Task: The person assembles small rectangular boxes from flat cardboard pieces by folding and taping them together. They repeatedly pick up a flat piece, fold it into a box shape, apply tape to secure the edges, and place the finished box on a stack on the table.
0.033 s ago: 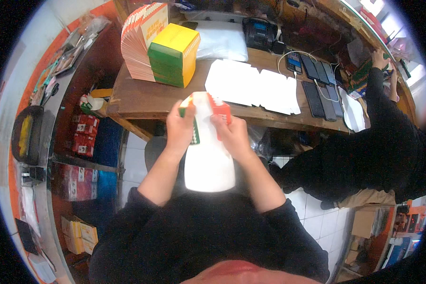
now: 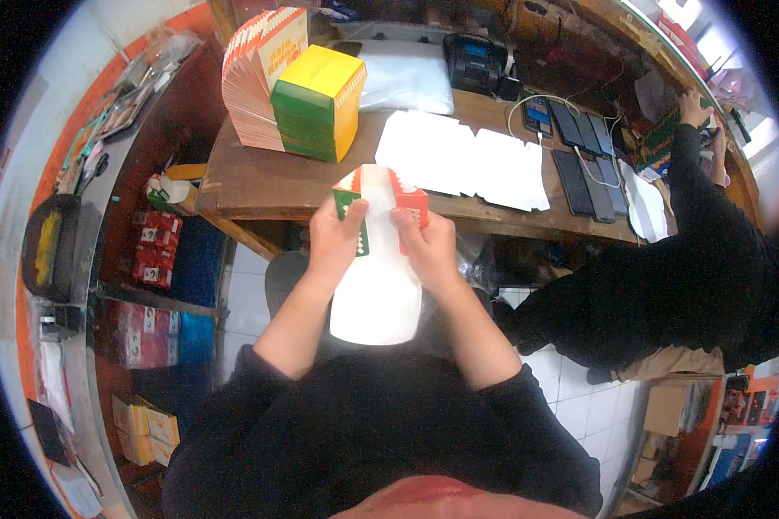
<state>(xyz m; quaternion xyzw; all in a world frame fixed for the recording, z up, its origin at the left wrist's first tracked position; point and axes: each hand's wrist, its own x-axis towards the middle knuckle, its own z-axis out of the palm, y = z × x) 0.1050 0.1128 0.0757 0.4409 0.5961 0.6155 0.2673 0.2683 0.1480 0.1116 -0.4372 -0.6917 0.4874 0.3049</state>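
A cardboard box blank [image 2: 376, 298], white inside with green and red printed sides, is held in front of my body. My left hand [image 2: 331, 240] grips its green side, thumb on the inner face. On the red side my right hand [image 2: 428, 246] has a like grip. Both side panels stand folded up, and the long white flap hangs toward me. At the table's left end are a fanned stack of printed flat cartons [image 2: 251, 108] and, against it, a green and yellow box [image 2: 316, 108]. White flat blanks [image 2: 454, 156] lie beyond my hands.
The wooden table [image 2: 260, 186] also bears a clear plastic pack [image 2: 407, 76], a black device [image 2: 476, 62] and several phones [image 2: 580, 177] with a white cable. At right, a person in black [image 2: 649, 277] reaches forward. A shelf [image 2: 130, 290] with small boxes stands left.
The box blank has shifted slightly, its near flap moving a little left and away from me. Its folded sides show more clearly. Both hands keep their hold.
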